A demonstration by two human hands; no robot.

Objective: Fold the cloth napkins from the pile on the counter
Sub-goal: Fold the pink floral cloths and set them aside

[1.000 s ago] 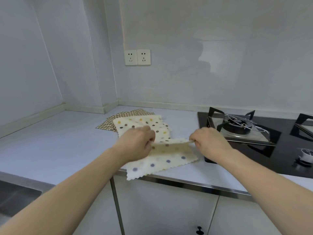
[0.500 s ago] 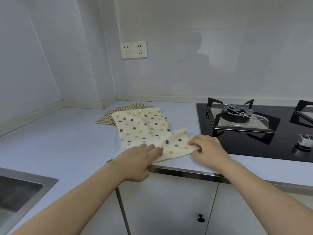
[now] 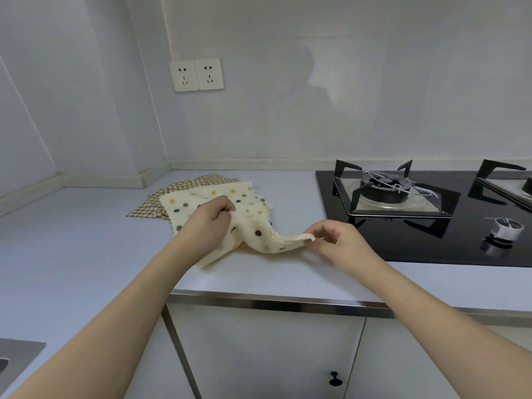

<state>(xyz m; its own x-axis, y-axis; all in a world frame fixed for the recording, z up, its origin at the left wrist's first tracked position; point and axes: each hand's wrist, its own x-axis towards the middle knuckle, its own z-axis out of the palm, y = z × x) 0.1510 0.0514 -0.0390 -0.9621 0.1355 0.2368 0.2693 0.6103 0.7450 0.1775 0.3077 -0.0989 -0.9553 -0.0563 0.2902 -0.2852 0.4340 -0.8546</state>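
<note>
Left hand point(image 3: 207, 223): fingers curled, gripping far end of dotted napkin point(image 3: 260, 236).
Right hand point(image 3: 338, 240): pinches near corner.
Napkin: partly lifted off counter point(image 3: 86, 240), just before pile point(image 3: 213, 194).
Hob point(image 3: 431, 226): right.

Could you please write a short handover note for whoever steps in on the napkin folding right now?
Left hand: grips the far end of the dotted napkin, lifted off the counter.
Right hand: pinches the same napkin's near-right corner.
The napkin hangs slack and bunched between the hands, with its lower edge on the counter.
The pile lies just behind: another dotted napkin on top and a checked napkin underneath, both flat and unfolded.
Done: no finished folded napkin is in view.
Left: fold the held napkin, then the ones in the pile.
</note>
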